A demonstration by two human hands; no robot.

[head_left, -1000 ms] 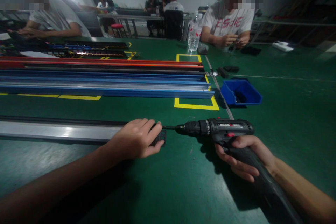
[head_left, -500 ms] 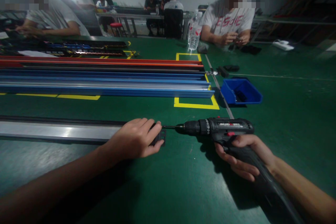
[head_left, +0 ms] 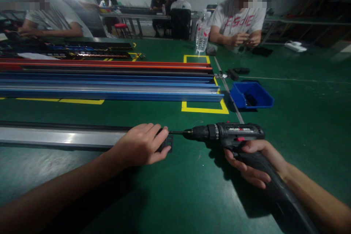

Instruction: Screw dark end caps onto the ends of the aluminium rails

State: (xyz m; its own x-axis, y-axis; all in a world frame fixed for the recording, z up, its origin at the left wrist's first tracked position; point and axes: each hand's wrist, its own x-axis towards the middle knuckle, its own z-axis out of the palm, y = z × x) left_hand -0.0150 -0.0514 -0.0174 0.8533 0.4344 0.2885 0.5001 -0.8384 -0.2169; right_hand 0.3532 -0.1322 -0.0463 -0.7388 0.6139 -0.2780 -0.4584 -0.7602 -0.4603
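Left hand: the left hand (head_left: 142, 145) lies over the end of a long silver rail (head_left: 60, 137), fingers curled onto the black end piece (head_left: 169, 142) fitted there.
Right hand: the right hand (head_left: 255, 164) is wrapped round the grip of a black drill (head_left: 233, 135), well apart from the left hand.
Drill: it lies level just above the counter (head_left: 192, 197), between the hands. Its bit (head_left: 177, 132) points into the end piece, right beside the left fingertips.
Beyond the hands: a stack of coloured rails (head_left: 109, 80) and a blue bin (head_left: 252, 95), past the right hand.
Risk, bit: it may well slip off and nick the left fingers, since they sit so close.
Risk, rail: a loose hold could let the end piece twist or the rail slide away leftward under the push.
Risk, angle: a tilted drill would likely drive crooked.
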